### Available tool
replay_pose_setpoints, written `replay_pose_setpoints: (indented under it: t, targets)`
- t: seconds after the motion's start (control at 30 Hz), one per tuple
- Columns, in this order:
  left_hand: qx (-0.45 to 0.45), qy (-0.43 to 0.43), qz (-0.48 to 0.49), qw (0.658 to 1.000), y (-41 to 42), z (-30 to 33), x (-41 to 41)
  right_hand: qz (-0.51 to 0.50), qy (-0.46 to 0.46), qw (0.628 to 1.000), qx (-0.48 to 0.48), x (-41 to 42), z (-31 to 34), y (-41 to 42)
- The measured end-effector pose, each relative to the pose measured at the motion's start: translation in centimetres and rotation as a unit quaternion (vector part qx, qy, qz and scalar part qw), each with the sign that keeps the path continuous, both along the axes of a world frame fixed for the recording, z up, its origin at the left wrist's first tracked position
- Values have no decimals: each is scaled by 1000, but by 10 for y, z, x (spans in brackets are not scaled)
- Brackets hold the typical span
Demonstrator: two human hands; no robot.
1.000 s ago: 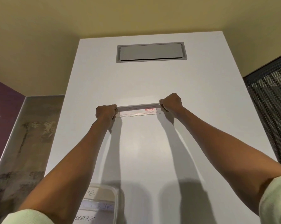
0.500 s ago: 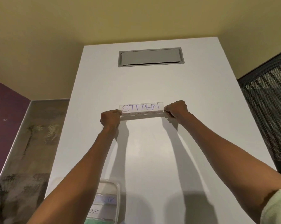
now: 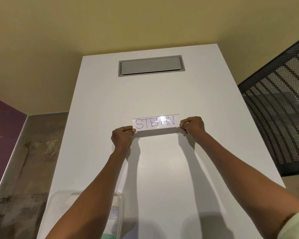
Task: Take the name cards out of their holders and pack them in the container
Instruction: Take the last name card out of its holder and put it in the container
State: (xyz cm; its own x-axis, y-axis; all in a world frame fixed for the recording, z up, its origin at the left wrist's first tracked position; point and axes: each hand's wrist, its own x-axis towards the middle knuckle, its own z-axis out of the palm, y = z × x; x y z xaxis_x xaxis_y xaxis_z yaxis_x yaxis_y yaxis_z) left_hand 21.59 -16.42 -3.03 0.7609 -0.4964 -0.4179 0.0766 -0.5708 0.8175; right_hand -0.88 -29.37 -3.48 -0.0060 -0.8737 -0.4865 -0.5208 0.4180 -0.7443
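Both hands, left hand (image 3: pixel 122 137) and right hand (image 3: pixel 192 125), are pinching the holder (image 3: pixel 155 124), now tilted upright, exposing the card for removal.

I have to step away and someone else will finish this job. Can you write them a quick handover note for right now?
Left hand pinches the left end of the clear holder; right hand pinches its right end.
The holder is held up over the white table with the STEPHN card in it, facing you.
The clear container sits at the near left corner and already holds some cards.
Left: slide this card out and pack it in the container.
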Motion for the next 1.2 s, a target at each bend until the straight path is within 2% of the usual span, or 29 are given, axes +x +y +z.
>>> replay_pose_setpoints:
  t: [0.3, 0.73, 1.2]
  targets:
    - [46, -47, -46, 997, 4, -9, -27, -7, 26, 998, -65, -30, -18, 21]
    - [112, -82, -88, 986, 6, -35, -44, 18, 51, 994, -91, -59, -43, 41]
    - [105, -95, -121, 983, 10, -37, -46, 58, 73, 992, -84, -66, -53, 46]
